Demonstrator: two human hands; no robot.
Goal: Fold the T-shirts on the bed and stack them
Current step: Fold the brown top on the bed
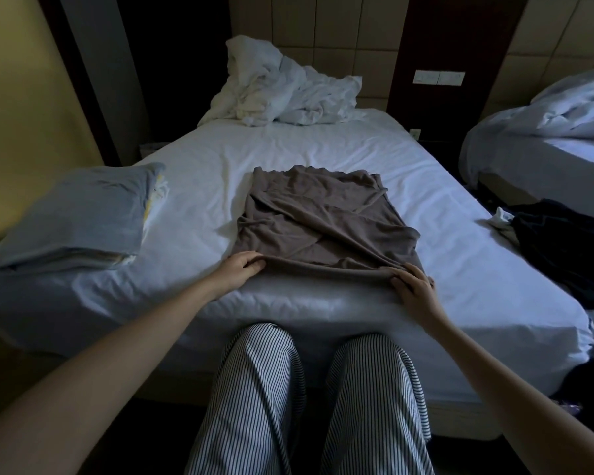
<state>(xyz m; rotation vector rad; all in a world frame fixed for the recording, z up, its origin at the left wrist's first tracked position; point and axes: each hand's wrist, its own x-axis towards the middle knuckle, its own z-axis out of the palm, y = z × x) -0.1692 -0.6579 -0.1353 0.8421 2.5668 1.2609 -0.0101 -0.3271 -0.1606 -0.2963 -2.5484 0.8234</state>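
pinching near corners of the brown t-shirt (323,221), left hand (242,270) and right hand (413,286) are curling fingers round the hem. it is lying at the near edge of the bed (323,145). cloth is looking soft, light, floppy; both corners are probably making the best hold.

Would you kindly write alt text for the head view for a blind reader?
A person at a white-sheeted bed grips the near edge of a partly folded brown T-shirt with left hand and right hand. A folded stack lies to its left, dark clothes to its right.
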